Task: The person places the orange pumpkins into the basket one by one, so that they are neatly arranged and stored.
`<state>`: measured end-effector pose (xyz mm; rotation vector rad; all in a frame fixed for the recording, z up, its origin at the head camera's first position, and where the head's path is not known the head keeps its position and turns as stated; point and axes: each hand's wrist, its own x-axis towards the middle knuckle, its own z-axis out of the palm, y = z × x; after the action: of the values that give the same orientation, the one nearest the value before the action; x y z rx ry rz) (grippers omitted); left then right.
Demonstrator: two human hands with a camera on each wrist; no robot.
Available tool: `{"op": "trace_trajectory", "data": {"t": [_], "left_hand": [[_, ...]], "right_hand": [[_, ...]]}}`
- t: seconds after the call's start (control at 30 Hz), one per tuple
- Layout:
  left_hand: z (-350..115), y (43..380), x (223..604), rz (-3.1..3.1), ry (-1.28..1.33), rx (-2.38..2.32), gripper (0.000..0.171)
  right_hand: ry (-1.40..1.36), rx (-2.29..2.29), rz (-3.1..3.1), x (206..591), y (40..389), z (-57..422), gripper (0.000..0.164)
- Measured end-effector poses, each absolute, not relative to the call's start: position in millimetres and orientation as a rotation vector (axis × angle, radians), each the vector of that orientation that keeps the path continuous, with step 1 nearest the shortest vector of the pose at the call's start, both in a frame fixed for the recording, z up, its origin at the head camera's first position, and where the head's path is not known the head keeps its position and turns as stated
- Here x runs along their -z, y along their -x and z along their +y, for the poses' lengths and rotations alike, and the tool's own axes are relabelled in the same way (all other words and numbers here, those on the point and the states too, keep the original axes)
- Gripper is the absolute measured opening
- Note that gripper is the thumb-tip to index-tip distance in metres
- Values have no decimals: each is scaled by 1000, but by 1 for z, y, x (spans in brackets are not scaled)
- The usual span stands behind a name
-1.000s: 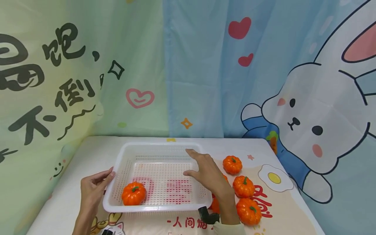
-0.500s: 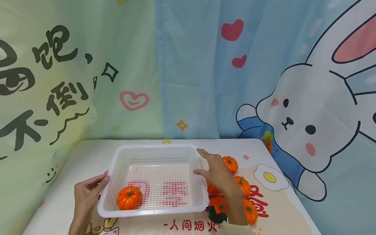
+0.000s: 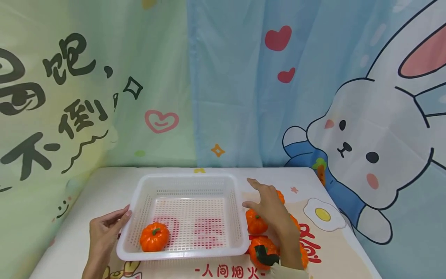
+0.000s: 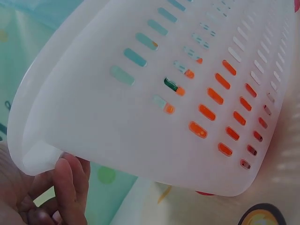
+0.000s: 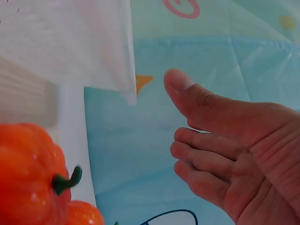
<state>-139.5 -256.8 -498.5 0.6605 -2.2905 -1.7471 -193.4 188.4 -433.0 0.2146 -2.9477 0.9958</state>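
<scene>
A white perforated plastic basket (image 3: 181,254) sits on the table, with one small orange pumpkin (image 3: 154,237) in its front left corner. My left hand (image 3: 107,231) pinches the basket's left rim between thumb and fingers; the left wrist view shows the fingertips (image 4: 65,185) at the rim's corner. Just beyond the right rim, my right hand (image 3: 270,205) hovers with thumb and fingers apart, holding nothing. Below and around it lie several more orange pumpkins, among them a pumpkin (image 3: 255,223) beside the basket and a nearer pumpkin (image 3: 263,245), both partly covered by the hand, wrist or its black strap piece.
Another pumpkin (image 3: 280,196) shows partly behind my right hand, and a further pumpkin (image 3: 304,256) behind the forearm. The white table (image 3: 80,217) bears a printed mat with a fried egg picture (image 3: 324,214). A printed curtain (image 3: 226,77) hangs behind the table.
My right hand has moved right, from over the basket's inside to beyond its right rim, above the loose pumpkins. The left hand keeps its grip. The head view has shifted slightly.
</scene>
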Motion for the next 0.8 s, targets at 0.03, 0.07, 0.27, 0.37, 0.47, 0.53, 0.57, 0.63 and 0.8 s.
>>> {"op": "trace_trajectory", "data": {"t": [0.03, 0.07, 0.27, 0.37, 0.47, 0.53, 0.57, 0.63, 0.8], "left_hand": [[-257, 139, 498, -2291, -657, 1745, 46], [-257, 139, 498, -2291, -654, 1745, 46], [-257, 140, 497, -2263, -630, 1768, 44], [-257, 139, 497, -2255, -621, 1778, 44], [-257, 139, 497, -2254, -617, 1778, 44], [-257, 139, 497, -2258, -604, 1772, 44], [-257, 139, 497, -2260, -602, 1769, 44], [-257, 139, 497, -2265, -600, 1762, 44], [-257, 138, 499, -2264, -618, 1757, 43]], "right_hand": [[-207, -993, -2954, 433, 193, 191, 80], [-205, -993, -2955, 433, 193, 193, 79], [-167, -968, -2969, 437, 195, 204, 77], [-143, -966, -2980, 442, 197, 209, 78], [-146, -948, -2978, 446, 200, 214, 79], [-166, -934, -2968, 450, 202, 217, 79], [-177, -922, -2964, 451, 204, 219, 79], [-186, -911, -2958, 454, 206, 221, 79], [-157, -893, -2982, 459, 209, 225, 80]]}}
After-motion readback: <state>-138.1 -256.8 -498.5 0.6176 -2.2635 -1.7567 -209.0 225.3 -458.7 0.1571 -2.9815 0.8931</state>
